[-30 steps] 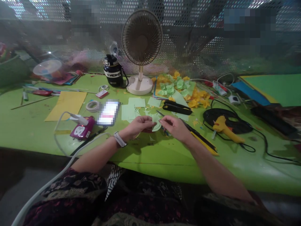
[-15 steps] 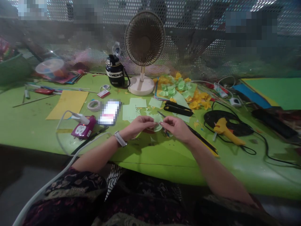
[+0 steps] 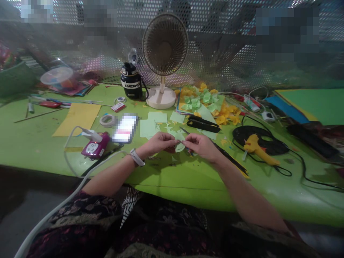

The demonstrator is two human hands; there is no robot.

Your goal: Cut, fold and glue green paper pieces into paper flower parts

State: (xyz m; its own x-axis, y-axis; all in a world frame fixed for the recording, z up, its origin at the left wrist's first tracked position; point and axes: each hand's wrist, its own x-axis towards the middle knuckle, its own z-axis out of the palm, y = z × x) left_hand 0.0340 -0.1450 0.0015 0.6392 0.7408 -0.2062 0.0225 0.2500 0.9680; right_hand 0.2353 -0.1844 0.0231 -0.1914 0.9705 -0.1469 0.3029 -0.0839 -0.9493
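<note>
In the head view, the left hand (image 3: pixel 158 143) and right hand (image 3: pixel 202 147) met at the middle of the green table (image 3: pixel 188 188). Both were almost closed, with their fingertips pinching a pale green cutout (image 3: pixel 179 140) from either side and holding it just above the tabletop. The fingers hid part of the cutout, so its exact outline and the firmness of the grip could not be told.

Around 12 o'clock from the hands lay loose green paper scraps (image 3: pixel 157 123), with a fan (image 3: pixel 164 44) farther back. At 1 o'clock sat a black-handled tool (image 3: pixel 203 123), perhaps scissors, beside a heap of yellow and green paper pieces (image 3: pixel 200 104). A thin blade (image 3: pixel 185 132), hard to make out in this poor view, lay close to the right hand.

At 3 o'clock sat a yellow glue gun (image 3: pixel 258 148), and at 9 o'clock a pink power socket (image 3: pixel 95 145). A white cable (image 3: pixel 80 181) ran from that socket toward 7 o'clock, just beside the left forearm.

The risks were close by. Uneven pulling could crease or tear the thin cutout, a careless move could catch the right hand on the blade, and a sudden arm movement could snag the cable.
</note>
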